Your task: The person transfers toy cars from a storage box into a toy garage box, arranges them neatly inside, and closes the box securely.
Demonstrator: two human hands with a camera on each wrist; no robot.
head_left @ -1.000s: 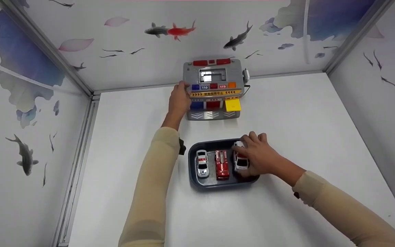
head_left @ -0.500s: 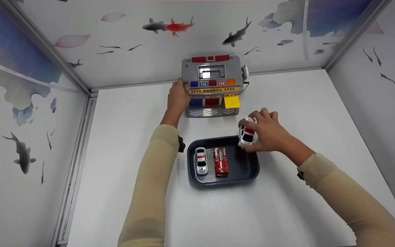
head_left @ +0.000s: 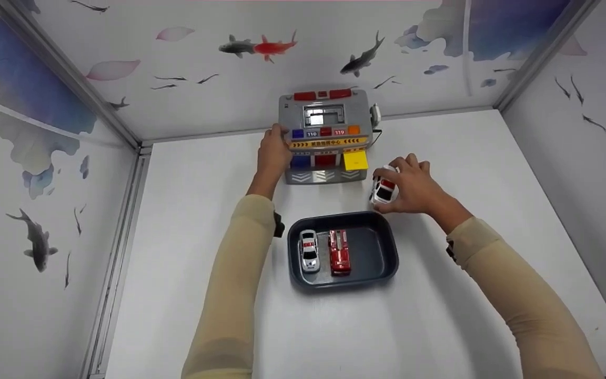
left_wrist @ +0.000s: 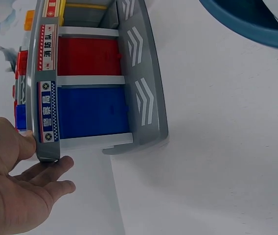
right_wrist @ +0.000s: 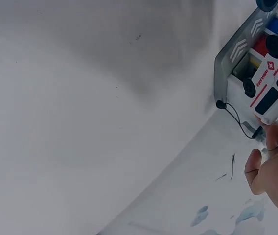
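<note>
My left hand (head_left: 274, 155) holds the left side of a grey toy garage (head_left: 292, 113), thumb and fingers on either side of its upper edge. In the left wrist view its blue door (left_wrist: 94, 113) and red door (left_wrist: 88, 57) are down. The yellow door (head_left: 355, 160) is raised, and a bay lies behind it. Between thumb and fingers, my right hand (head_left: 416, 184) grips a white toy ambulance (head_left: 384, 192) with red markings. It is off the table, to the right of the garage's front and beyond the tray; the right wrist view shows its side and wheels.
A dark blue tray (head_left: 371, 250) stands in front of the garage. In it lie a silver-white toy car (head_left: 309, 252) and a red toy fire truck (head_left: 340, 252). Patterned wall panels (head_left: 177, 105) enclose the white table (head_left: 198, 210) at back and sides.
My right hand has lifted the toy ambulance out of the tray's right side and carried it forward toward the garage. My left hand stays on the garage.
</note>
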